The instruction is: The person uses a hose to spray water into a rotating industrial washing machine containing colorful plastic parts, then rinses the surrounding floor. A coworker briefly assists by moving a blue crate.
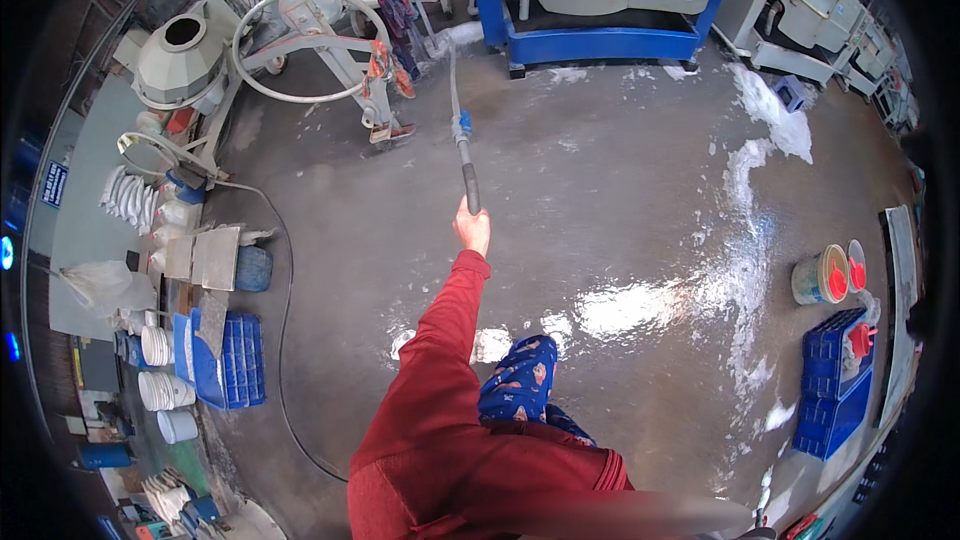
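Observation:
My left hand [472, 229], at the end of a red sleeve, is closed around the dark grey grip of a long wand [467, 165]. The wand points away from me and carries a blue fitting [463, 123] partway along. Beyond that fitting a thin pale stretch runs on towards white foam [463, 34] by the machines; I cannot tell whether it is tube or water jet. Just left of its far end stands a grey machine with a large round handwheel [238, 45]. My right hand is out of view.
A blue-framed machine [600, 46] stands at the back. White foam [742, 175] streaks the wet floor on the right, near a lidded bucket [806, 282] and blue crates [822, 425]. A dark hose [289, 290] curves across the left floor, past a blue crate [245, 360] and white buckets [177, 426].

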Demonstrator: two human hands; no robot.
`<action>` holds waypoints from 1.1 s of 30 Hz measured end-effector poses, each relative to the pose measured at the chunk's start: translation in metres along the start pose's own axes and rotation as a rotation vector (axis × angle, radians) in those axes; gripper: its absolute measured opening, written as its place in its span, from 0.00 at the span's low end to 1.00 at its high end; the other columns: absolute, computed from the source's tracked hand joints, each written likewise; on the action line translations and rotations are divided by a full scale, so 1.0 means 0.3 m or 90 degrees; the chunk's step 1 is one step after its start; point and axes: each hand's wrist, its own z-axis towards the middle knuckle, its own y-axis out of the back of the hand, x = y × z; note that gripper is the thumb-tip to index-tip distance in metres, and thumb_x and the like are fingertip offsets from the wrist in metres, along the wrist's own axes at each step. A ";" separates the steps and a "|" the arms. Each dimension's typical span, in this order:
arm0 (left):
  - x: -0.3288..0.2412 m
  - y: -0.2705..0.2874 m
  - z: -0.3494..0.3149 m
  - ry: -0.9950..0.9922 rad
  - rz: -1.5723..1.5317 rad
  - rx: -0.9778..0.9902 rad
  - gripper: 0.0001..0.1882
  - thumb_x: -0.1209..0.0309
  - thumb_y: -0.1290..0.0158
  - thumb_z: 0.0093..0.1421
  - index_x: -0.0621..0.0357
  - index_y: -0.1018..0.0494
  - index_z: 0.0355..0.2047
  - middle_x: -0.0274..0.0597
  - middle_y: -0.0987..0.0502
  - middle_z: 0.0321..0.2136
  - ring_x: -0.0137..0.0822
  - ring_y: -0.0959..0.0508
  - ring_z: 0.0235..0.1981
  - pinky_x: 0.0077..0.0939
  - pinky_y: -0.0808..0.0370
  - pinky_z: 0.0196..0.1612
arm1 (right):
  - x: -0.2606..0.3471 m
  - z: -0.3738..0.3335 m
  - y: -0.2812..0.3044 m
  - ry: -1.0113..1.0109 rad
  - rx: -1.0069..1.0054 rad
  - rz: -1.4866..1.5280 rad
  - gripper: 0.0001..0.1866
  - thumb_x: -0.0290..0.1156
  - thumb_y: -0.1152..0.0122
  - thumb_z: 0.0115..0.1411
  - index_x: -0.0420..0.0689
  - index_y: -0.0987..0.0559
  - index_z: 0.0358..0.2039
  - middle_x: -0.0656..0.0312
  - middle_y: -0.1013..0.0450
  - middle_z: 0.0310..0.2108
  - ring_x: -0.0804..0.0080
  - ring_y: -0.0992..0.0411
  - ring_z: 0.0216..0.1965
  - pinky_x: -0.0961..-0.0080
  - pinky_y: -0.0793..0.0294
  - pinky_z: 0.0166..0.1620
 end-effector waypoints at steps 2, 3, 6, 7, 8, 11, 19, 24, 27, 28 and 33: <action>0.001 -0.030 0.012 -0.013 0.005 -0.017 0.21 0.77 0.51 0.45 0.53 0.29 0.42 0.49 0.26 0.21 0.44 0.24 0.26 0.36 0.30 0.31 | 0.072 0.043 0.003 0.076 0.015 -0.076 0.16 0.23 0.52 0.48 0.38 0.24 0.39 0.55 0.24 0.29 0.72 0.26 0.29 0.78 0.28 0.32; 0.005 -0.046 0.024 0.004 0.028 -0.004 0.22 0.77 0.51 0.45 0.52 0.29 0.43 0.47 0.26 0.20 0.42 0.24 0.25 0.35 0.30 0.31 | 0.118 0.065 0.012 0.126 0.021 -0.125 0.16 0.22 0.53 0.48 0.38 0.24 0.38 0.55 0.24 0.29 0.72 0.26 0.29 0.78 0.28 0.32; 0.032 -0.096 0.058 0.025 0.032 0.017 0.22 0.78 0.50 0.45 0.52 0.29 0.43 0.46 0.26 0.20 0.41 0.24 0.24 0.34 0.30 0.31 | 0.332 0.150 0.057 0.079 0.024 -0.033 0.16 0.20 0.53 0.48 0.38 0.24 0.38 0.55 0.24 0.29 0.74 0.26 0.28 0.80 0.28 0.30; 0.042 -0.114 0.070 0.042 0.029 0.025 0.22 0.77 0.50 0.44 0.53 0.29 0.43 0.47 0.27 0.19 0.40 0.24 0.23 0.34 0.30 0.31 | 0.429 0.180 0.084 0.016 0.007 0.065 0.16 0.21 0.54 0.48 0.38 0.24 0.39 0.55 0.24 0.28 0.75 0.26 0.27 0.81 0.29 0.29; 0.053 -0.133 0.090 0.033 0.047 0.012 0.22 0.77 0.50 0.44 0.53 0.29 0.43 0.47 0.27 0.19 0.40 0.24 0.23 0.34 0.30 0.30 | 0.541 0.222 0.114 -0.046 -0.012 0.162 0.17 0.21 0.54 0.49 0.38 0.24 0.39 0.56 0.24 0.28 0.76 0.27 0.27 0.82 0.29 0.27; 0.078 -0.210 0.171 0.047 0.011 -0.048 0.20 0.77 0.50 0.43 0.54 0.29 0.41 0.46 0.28 0.16 0.41 0.25 0.20 0.35 0.31 0.26 | 0.877 0.280 0.205 0.110 -0.015 0.121 0.18 0.22 0.56 0.51 0.38 0.26 0.42 0.56 0.25 0.28 0.76 0.28 0.27 0.83 0.30 0.27; 0.147 -0.338 0.416 0.189 0.056 -0.087 0.11 0.77 0.52 0.40 0.63 0.29 0.27 0.51 0.28 0.14 0.51 0.25 0.20 0.40 0.32 0.27 | 1.529 0.329 0.283 0.248 0.018 0.083 0.15 0.26 0.58 0.58 0.35 0.27 0.42 0.54 0.25 0.30 0.70 0.27 0.32 0.77 0.28 0.38; 0.119 -0.407 0.420 0.162 0.006 0.043 0.14 0.78 0.52 0.43 0.63 0.28 0.33 0.40 0.32 0.12 0.33 0.31 0.13 0.32 0.35 0.18 | 1.522 0.274 0.299 0.165 0.013 0.023 0.14 0.23 0.57 0.56 0.37 0.26 0.41 0.52 0.24 0.30 0.68 0.25 0.34 0.76 0.27 0.38; 0.036 -0.452 0.355 0.233 -0.065 0.234 0.20 0.80 0.55 0.47 0.60 0.32 0.44 0.29 0.39 0.12 0.22 0.41 0.08 0.20 0.45 0.09 | 1.409 0.251 0.303 0.111 -0.006 -0.057 0.17 0.23 0.59 0.51 0.40 0.25 0.40 0.54 0.24 0.28 0.69 0.24 0.29 0.75 0.26 0.35; 0.003 -0.469 0.315 0.262 -0.090 0.281 0.19 0.80 0.55 0.47 0.61 0.32 0.43 0.29 0.38 0.11 0.22 0.41 0.07 0.20 0.45 0.09 | 1.371 0.245 0.302 0.086 -0.005 -0.081 0.18 0.25 0.59 0.50 0.40 0.24 0.39 0.54 0.24 0.27 0.68 0.24 0.28 0.75 0.26 0.35; -0.116 -0.591 0.072 0.422 -0.145 0.574 0.17 0.81 0.55 0.48 0.61 0.32 0.41 0.27 0.41 0.10 0.20 0.44 0.06 0.19 0.48 0.08 | 1.255 0.202 0.306 0.057 -0.019 -0.057 0.16 0.27 0.58 0.51 0.39 0.24 0.38 0.55 0.24 0.24 0.70 0.26 0.24 0.76 0.27 0.31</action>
